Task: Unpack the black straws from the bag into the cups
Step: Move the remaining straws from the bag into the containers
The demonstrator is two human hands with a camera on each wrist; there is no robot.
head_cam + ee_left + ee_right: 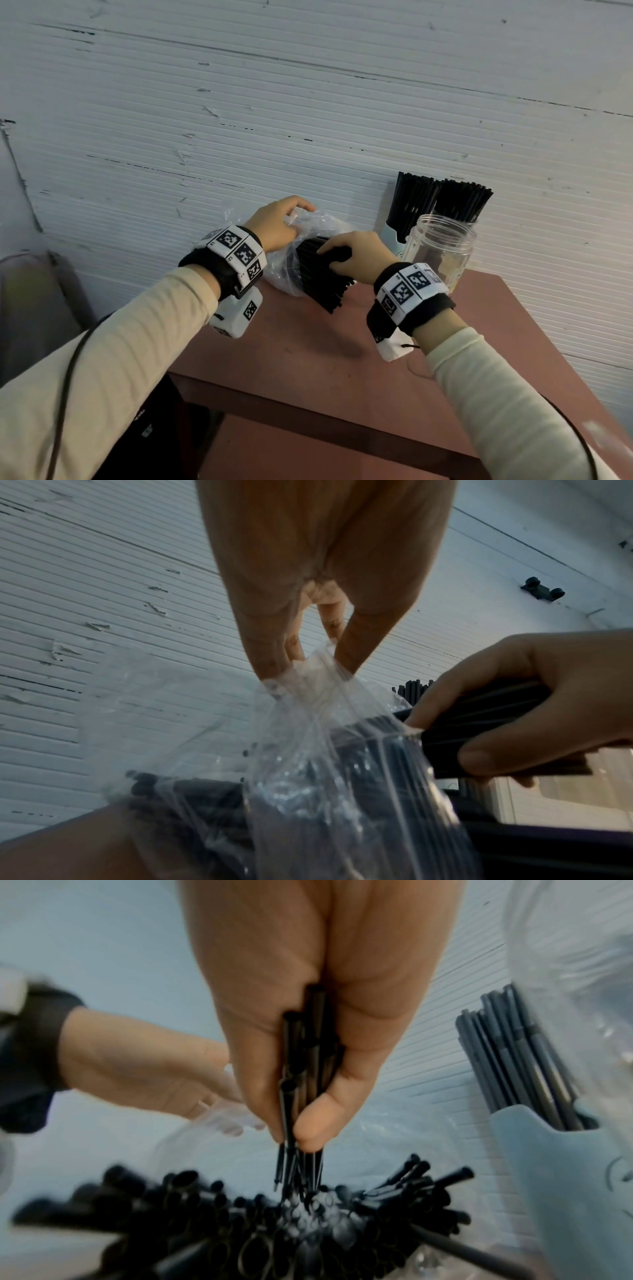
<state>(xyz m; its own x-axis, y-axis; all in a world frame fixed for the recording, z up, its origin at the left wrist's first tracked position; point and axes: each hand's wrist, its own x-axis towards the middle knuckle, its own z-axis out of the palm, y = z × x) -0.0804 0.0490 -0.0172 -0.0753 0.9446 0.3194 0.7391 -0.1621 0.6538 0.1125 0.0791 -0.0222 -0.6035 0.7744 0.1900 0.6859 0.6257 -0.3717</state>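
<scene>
Right hand (356,255) fingers (310,1123) curled round a bunch of black straws (322,277); left hand (277,222) fingers (270,653) pinching the clear bag (291,270). Straw tips blur inside the plastic. Bag rests on the reddish bench (342,349); straw-filled cup (394,236) and clear jar (440,253) against the ribbed white wall (239,102).

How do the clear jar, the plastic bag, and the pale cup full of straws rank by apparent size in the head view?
1. plastic bag, partly hidden by both hands
2. clear jar
3. pale cup, mostly hidden behind the jar, so its rank is unsure; counting its fanned straws it would rival the jar.
</scene>
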